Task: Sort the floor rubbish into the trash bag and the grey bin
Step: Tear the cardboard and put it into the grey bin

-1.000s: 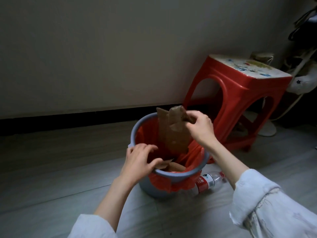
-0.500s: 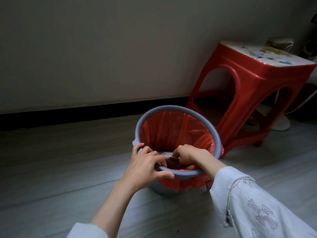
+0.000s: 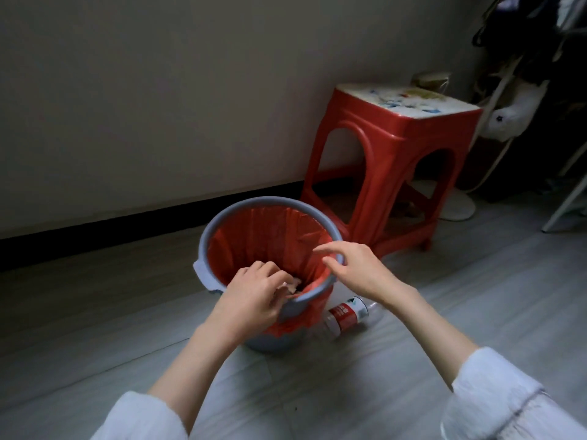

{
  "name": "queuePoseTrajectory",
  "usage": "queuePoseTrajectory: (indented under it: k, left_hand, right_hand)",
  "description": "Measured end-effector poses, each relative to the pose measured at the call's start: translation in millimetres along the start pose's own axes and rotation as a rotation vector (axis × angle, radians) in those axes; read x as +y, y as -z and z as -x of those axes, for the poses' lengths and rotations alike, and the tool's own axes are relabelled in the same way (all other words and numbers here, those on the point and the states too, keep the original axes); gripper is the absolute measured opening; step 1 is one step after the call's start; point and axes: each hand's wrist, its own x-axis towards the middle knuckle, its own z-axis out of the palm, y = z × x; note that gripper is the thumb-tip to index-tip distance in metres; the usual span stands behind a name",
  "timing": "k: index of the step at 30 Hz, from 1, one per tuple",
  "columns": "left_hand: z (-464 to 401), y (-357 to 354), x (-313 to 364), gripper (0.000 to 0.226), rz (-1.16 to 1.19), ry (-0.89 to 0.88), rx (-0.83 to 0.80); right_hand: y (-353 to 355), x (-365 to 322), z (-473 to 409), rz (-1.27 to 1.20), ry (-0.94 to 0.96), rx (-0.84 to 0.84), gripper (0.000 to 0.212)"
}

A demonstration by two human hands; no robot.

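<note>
A grey bin (image 3: 209,236) lined with a red trash bag (image 3: 263,239) stands on the floor in front of me. My left hand (image 3: 254,296) grips the bin's near rim, fingers curled over the edge. My right hand (image 3: 355,269) hovers above the bin's right rim with its fingers spread and holds nothing. Pale scraps (image 3: 293,284) show low inside the bag, just past my left fingers. A clear plastic bottle with a red label (image 3: 347,314) lies on its side on the floor against the bin's right side, below my right wrist.
A red plastic stool (image 3: 390,154) stands behind and to the right of the bin, near the wall. A white fan base (image 3: 454,208) and hanging clothes (image 3: 524,90) fill the far right corner. Grey floorboards (image 3: 95,328) stretch to the left.
My right hand put the brown cardboard down into the bag, then came out with nothing in it and now hovers over the right rim. My left hand kept hold of the near rim.
</note>
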Motion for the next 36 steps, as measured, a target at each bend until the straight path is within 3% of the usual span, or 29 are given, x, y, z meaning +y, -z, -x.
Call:
queuePoseTrajectory:
  k: [3,7,13,17,21,28,32,35,36]
  left_hand:
    - [-13,-15,39,0.034,-0.052,-0.192,0.036]
    - [-17,-58,100,0.028,-0.012,-0.382,-0.053]
    - [16,-161,163,0.03,0.156,-0.375,-0.317]
    - [49,-217,196,0.037,0.211,-0.337,-0.558]
    - [62,-240,212,0.038,0.207,-0.283,-0.687]
    - [48,-259,214,0.045,0.165,-0.106,-0.732]
    - [28,-265,228,0.05,0.149,-0.133,-0.678]
    - [20,-273,251,0.063,0.108,-0.265,-0.696]
    - [18,-277,259,0.07,0.081,-0.339,-0.7]
  right_hand:
    - [15,36,41,-0.13,-0.096,0.197,0.024]
    - [16,127,117,-0.119,-0.43,0.32,0.025]
    - [-33,250,245,0.081,-0.929,0.064,0.039]
    - [-64,284,297,0.185,-1.093,-0.137,0.051]
    - [-81,286,302,0.151,-1.04,-0.196,0.057]
    - [-94,261,311,0.125,-0.596,-0.265,0.042]
    - [-75,265,309,-0.037,-0.52,0.101,0.036]
    - [-39,286,306,0.265,-0.523,0.524,0.028]
    - [-24,294,306,0.368,-0.605,0.567,0.028]
